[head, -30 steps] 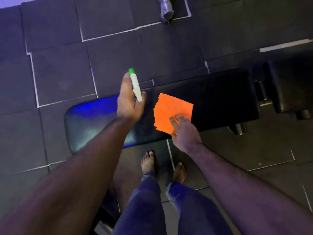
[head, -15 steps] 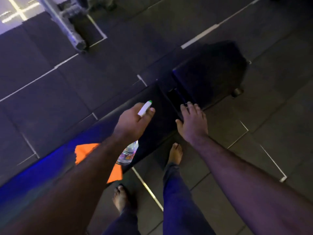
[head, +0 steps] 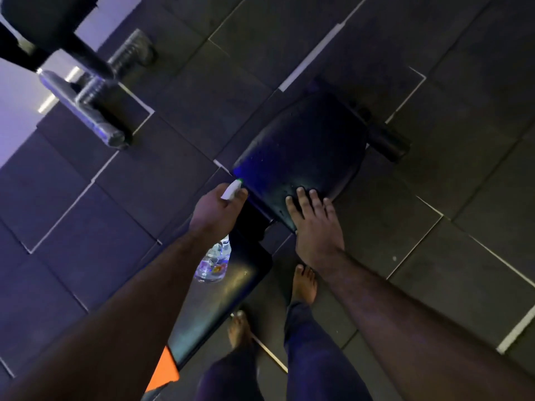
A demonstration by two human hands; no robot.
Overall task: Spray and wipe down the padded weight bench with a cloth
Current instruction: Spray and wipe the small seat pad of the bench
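Your weight bench shows two black pads: the seat pad (head: 301,157) in the centre, dotted with droplets, and the long back pad (head: 220,299) running toward you. One orange cloth (head: 165,371) lies on the back pad's near end, partly hidden by your left forearm. One clear spray bottle (head: 212,263) hangs from your left hand (head: 215,211), fist closed around its neck, white nozzle aimed at the seat pad. Your right hand (head: 314,224) rests flat on that pad's near edge, fingers spread, holding nothing.
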